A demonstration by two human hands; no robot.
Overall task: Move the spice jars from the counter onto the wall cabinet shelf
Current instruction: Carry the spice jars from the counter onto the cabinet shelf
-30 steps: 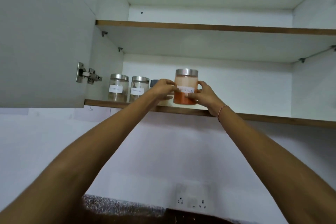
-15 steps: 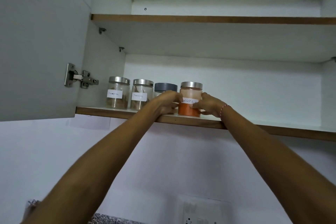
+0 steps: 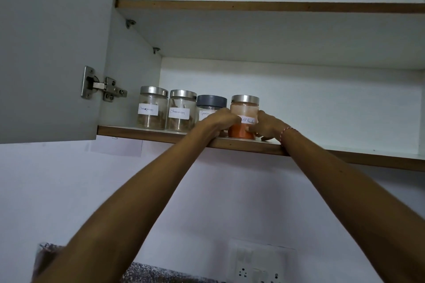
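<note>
A glass chilli powder jar [image 3: 244, 110] with a steel lid and orange powder stands on the lower cabinet shelf [image 3: 345, 155]. My left hand [image 3: 219, 120] and my right hand [image 3: 268, 125] clasp it from both sides, fingers wrapped on its lower half. To its left stand a grey-lidded jar [image 3: 210, 105], partly hidden by my left hand, and two steel-lidded cinnamon jars [image 3: 180, 111] [image 3: 152, 108] in a row.
The cabinet door [image 3: 50, 48] hangs open at the left with a steel hinge [image 3: 101, 86]. An upper shelf [image 3: 264, 6] spans above. Below on the wall is a socket plate [image 3: 259, 264], and a speckled counter edge [image 3: 161, 274] shows at the bottom.
The chilli powder jar went from held in front of the shelf edge to standing on the shelf beside the grey-lidded jar. Both hands stay on it.
</note>
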